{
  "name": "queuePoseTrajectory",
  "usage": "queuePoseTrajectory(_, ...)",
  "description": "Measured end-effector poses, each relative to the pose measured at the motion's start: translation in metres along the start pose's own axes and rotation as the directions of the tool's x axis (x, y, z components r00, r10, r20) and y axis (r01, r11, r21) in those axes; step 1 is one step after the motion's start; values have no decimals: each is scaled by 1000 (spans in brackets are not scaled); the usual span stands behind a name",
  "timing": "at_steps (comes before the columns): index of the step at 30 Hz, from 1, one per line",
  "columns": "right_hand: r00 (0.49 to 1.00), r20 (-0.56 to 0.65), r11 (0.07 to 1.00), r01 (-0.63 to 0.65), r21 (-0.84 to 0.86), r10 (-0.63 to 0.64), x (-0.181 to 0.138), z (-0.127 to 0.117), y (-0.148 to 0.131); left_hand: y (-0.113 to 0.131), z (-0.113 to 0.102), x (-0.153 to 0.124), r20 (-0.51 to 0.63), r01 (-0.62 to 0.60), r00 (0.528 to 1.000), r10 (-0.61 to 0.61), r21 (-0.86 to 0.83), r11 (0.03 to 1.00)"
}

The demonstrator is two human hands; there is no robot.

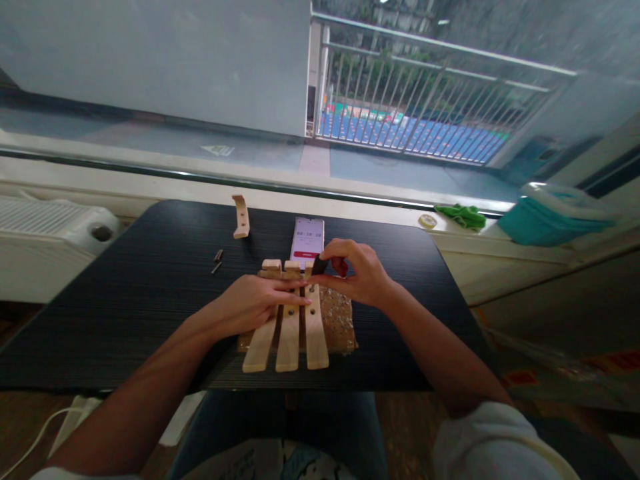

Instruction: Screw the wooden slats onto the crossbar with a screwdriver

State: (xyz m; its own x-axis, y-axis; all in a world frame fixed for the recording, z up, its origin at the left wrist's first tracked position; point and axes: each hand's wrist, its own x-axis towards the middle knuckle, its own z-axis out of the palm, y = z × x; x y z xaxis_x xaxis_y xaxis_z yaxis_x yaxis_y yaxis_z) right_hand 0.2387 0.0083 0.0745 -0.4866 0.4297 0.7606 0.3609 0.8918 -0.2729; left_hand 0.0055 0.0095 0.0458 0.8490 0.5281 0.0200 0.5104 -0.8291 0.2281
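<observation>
Three pale wooden pieces with curved ends and drilled holes (pixel 287 343) lie side by side on a brown speckled board (pixel 340 317). Across their upper part rests my left hand (pixel 257 300), its fingers stretched out flat over the wood. My right hand (pixel 357 270) pinches a small black block-like object (pixel 319 265) at the top end of the rightmost piece; its exact kind is unclear. Dark spots show in several of the holes. The fingers hide part of the wood.
Behind the pieces lies a phone (pixel 307 233) showing a timer. A fourth wooden piece (pixel 241 220) stands at the back left, near small metal parts (pixel 217 263) on the black table (pixel 150 293). On the sill are a tape roll (pixel 427 221), green cloth (pixel 463 215) and teal container (pixel 543 220).
</observation>
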Motion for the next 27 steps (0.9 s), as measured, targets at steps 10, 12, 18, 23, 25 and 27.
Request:
queuePoseTrajectory(10,997,75,999,28,44,-31,4,-9,-3,-2,3,0,-27,-27,999,27,-3,1000)
queuePoseTrajectory(12,995,101,999,3,46,-7,5,-13,-3,-2,3,0,-36,-34,999,33,-8,999)
queuePoseTrajectory(18,982,178,974,-98,204,61,5,-20,-2,-1,3,0,-38,-23,999,23,-25,999)
queuePoseTrajectory(23,961,253,919,-198,340,113,6,-23,-4,-2,3,-1,-42,-23,999,21,-45,999)
queuePoseTrajectory(25,955,270,911,-220,349,127,8,-24,-5,-3,3,0,-38,-25,999,23,-41,999)
queuePoseTrajectory(27,952,277,920,-218,325,128,10,-26,-7,-2,3,0,-30,-16,999,15,-36,999)
